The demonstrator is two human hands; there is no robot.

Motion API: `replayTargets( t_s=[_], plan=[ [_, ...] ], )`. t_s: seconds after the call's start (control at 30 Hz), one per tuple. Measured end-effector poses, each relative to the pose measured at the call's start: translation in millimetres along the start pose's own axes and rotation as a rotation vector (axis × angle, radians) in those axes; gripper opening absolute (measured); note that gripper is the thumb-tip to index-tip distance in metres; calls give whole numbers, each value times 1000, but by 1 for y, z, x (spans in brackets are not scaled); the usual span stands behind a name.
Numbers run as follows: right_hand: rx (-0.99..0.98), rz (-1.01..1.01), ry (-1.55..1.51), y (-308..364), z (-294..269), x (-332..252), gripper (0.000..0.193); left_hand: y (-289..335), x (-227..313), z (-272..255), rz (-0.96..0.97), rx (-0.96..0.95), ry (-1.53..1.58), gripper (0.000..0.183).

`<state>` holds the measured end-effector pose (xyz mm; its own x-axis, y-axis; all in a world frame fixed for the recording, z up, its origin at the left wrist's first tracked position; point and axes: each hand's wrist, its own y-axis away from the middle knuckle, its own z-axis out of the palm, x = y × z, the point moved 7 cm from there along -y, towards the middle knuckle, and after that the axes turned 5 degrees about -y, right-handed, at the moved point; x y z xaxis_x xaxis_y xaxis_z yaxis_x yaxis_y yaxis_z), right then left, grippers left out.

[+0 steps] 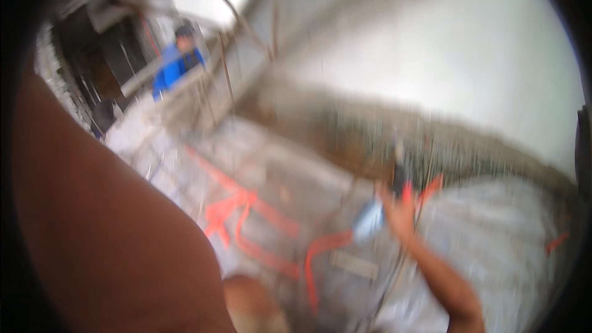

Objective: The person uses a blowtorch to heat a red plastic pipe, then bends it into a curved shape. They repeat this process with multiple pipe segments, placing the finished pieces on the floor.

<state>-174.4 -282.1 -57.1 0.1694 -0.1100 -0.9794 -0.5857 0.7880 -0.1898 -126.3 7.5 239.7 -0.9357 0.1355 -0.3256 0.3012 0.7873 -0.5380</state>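
Everything is smeared by motion. My right forearm (441, 277) reaches in from the lower right. At its end, my right hand (399, 209) seems closed about a black-and-red hand tool (403, 179), whose pale tip points up; its exact kind is blurred. A light blue object (369, 219), too smeared to name, lies against the left side of that hand. My left arm (117, 222) fills the left foreground close up, and its hand is out of view.
Orange-red straps or strips (237, 203) lie across the grey, uneven ground (296, 179). A pale wall (468, 55) with a rough lower edge rises at the right. Thin bars (225, 68) and a slanting beam stand at upper left. Behind them is a person in blue (174, 71).
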Motion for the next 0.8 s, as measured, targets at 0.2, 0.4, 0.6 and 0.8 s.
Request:
replayTargets(
  t_s=[0.2,0.4,0.6,0.8],
  plan=[
    [16,-252,292,25,1,1,67,13,-33,16,-127,68,-34,51],
    [-6,-262,80,5,-17,5,36,30,-45,27,-142,12,-102,50],
    [51,-157,44,-9,-15,-8,47,35,-45,23,-164,2,-147,48],
    [0,-168,58,-2,-20,-18,49,31,-38,41,-382,-136,-257,47]
  ],
)
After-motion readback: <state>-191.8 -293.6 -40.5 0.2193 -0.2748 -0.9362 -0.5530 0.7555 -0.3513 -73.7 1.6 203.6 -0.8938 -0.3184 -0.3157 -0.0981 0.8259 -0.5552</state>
